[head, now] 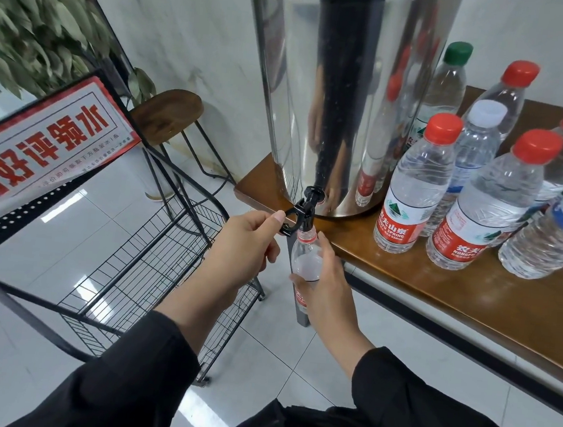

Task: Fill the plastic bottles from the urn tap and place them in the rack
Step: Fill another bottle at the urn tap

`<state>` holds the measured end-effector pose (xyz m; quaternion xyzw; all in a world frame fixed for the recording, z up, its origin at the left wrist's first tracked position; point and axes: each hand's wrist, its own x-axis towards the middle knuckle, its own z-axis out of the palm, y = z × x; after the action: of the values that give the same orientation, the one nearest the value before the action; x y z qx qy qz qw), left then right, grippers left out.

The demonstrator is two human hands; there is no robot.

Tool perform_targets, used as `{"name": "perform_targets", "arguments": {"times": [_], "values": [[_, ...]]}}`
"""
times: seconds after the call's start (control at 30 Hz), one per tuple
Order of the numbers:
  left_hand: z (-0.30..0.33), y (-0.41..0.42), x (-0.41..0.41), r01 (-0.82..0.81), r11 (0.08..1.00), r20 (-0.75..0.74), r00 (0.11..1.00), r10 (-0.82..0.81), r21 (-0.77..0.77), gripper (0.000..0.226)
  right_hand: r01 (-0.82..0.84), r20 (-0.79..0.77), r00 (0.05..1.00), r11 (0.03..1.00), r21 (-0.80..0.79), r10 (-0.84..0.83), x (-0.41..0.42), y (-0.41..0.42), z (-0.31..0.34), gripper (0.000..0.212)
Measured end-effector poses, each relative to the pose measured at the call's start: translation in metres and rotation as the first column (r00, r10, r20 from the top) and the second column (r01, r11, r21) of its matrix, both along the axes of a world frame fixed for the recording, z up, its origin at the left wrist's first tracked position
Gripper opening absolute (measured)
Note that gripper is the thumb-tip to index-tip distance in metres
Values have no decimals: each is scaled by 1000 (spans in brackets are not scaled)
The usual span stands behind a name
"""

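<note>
Centre frame: right hand (326, 286) grasps upright bottle (305, 250), mouth directly under urn tap (302, 212); left hand (246, 241) pinches tap lever.

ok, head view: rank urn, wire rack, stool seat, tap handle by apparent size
1. urn
2. wire rack, close to the urn in spread; much of it is open mesh, so the top two are unsure
3. stool seat, farther away, so it looks smaller
4. tap handle

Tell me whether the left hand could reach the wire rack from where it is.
Probably yes. The left hand pinches the tap lever, and the wire rack lies open just below and left, nothing between them.
</note>
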<state>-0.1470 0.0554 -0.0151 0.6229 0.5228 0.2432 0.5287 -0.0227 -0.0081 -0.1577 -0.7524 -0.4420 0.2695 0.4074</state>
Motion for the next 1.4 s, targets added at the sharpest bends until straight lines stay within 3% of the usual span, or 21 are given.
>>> {"name": "perform_targets", "arguments": {"times": [1.4], "values": [[-6, 3, -3, 8, 1000, -23, 1000, -8, 6, 39, -6, 16, 1000, 1000, 18, 6, 2, -1, -2, 94]]}}
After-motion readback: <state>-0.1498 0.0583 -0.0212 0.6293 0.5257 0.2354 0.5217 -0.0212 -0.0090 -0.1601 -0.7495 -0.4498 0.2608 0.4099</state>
